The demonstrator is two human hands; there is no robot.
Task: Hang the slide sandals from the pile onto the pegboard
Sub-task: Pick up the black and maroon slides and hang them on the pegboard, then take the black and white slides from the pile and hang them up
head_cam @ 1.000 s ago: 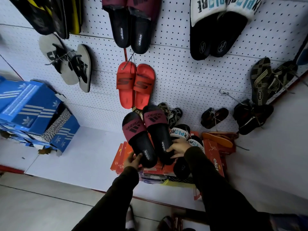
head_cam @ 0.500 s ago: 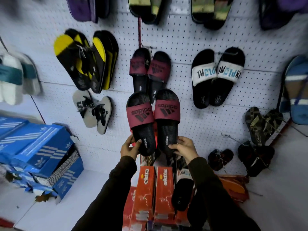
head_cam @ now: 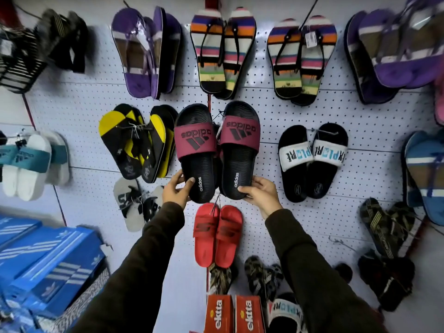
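Note:
I hold a pair of black slide sandals with maroon adidas straps up against the white pegboard (head_cam: 300,114). My left hand (head_cam: 175,189) grips the heel of the left slide (head_cam: 195,150). My right hand (head_cam: 260,192) grips the heel of the right slide (head_cam: 237,147). Both slides point toe-up at the board's middle, just under a red vertical strip. They cover whatever hangs behind them. At the bottom, a black slide with a white strap (head_cam: 284,313) lies in the pile.
Hanging pairs surround the spot: yellow-black flip-flops (head_cam: 137,143) left, black-white slides (head_cam: 312,159) right, red slides (head_cam: 217,235) below, striped flip-flops (head_cam: 222,51) above. Blue shoeboxes (head_cam: 40,258) stack at lower left. Orange ekta boxes (head_cam: 231,313) sit at the bottom centre.
Both hands lifted the maroon-strapped pair from the pile up the pegboard, past the red slides, to the middle row. The view tilted upward with them.

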